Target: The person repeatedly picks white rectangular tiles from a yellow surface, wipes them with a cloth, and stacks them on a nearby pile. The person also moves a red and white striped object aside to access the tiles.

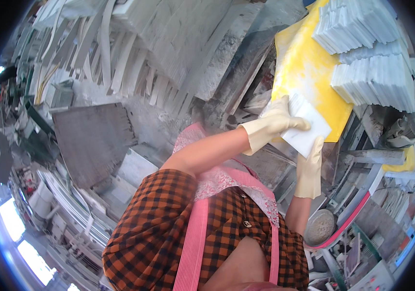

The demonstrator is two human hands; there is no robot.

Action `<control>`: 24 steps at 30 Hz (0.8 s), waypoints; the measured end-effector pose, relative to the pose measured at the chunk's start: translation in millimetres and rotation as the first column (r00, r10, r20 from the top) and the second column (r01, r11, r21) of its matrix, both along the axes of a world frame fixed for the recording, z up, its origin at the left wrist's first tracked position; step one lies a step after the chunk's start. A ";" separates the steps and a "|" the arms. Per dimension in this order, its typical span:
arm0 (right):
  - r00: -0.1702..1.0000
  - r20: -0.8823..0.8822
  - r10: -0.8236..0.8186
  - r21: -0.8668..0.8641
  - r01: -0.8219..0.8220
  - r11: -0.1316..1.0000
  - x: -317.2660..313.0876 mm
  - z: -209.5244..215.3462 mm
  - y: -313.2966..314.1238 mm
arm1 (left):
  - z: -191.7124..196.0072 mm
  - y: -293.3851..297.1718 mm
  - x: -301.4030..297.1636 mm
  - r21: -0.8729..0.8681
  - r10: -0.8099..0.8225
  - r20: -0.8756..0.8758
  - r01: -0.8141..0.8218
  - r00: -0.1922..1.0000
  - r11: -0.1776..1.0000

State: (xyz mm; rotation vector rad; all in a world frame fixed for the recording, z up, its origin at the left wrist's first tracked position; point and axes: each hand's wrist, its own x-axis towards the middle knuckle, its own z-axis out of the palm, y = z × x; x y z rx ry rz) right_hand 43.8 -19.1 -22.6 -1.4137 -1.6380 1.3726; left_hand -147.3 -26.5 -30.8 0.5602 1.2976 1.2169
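Observation:
Both my hands wear cream rubber gloves and hold one white, marble-like square tile (309, 127) between them. My left hand (281, 120) grips its left side, with the thumb lying across the face. At the lower right corner, my right hand (310, 162) has its thumb against the edge; its other fingers are hidden behind the tile. The tile is tilted in front of a yellow sheet (309, 63), whose surface is smeared with white. Stacks of similar white tiles stand on edge on the sheet's right side, an upper stack (355, 24) and a lower stack (375, 82).
Large pale slabs (168, 34) lean together at the upper left. A brown board (93, 143) rests at the left. A round dusty disc (320, 227) sits beside a curved pink-edged rim (350, 220) at the lower right. Dusty scraps and machinery lie around.

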 end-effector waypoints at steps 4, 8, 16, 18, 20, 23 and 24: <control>0.988 0.123 0.098 0.009 -0.100 0.995 -94.4 28.0 -4.6 | 11.9 -9.4 -88.7 0.061 0.020 0.035 -0.022 0.999 0.998; 0.979 0.148 0.137 -0.045 -0.132 0.990 -204.4 18.7 -12.7 | 10.4 -28.7 -189.0 0.002 0.205 0.226 -0.211 0.953 0.978; 0.944 0.303 -0.128 0.405 -0.006 0.914 -224.3 -49.1 76.2 | -35.7 -53.4 -320.2 -0.106 0.400 0.266 -0.386 0.877 0.916; 0.865 0.460 -0.202 0.489 -0.057 0.871 -195.4 -60.1 90.2 | -44.2 -52.9 -331.6 -0.114 0.427 0.369 -0.415 0.826 0.902; 0.791 0.558 -0.252 0.487 -0.066 0.871 -179.1 -67.1 95.8 | -49.5 -48.5 -337.5 -0.180 0.483 0.432 -0.451 0.762 0.874; 0.757 0.592 -0.276 0.468 -0.045 0.882 -177.1 -64.2 96.9 | -53.4 -37.8 -342.5 -0.242 0.545 0.490 -0.494 0.681 0.835; 0.750 0.598 -0.283 0.465 -0.038 0.884 -182.3 -60.5 96.8 | -54.1 -34.1 -343.7 -0.253 0.553 0.511 -0.500 0.659 0.829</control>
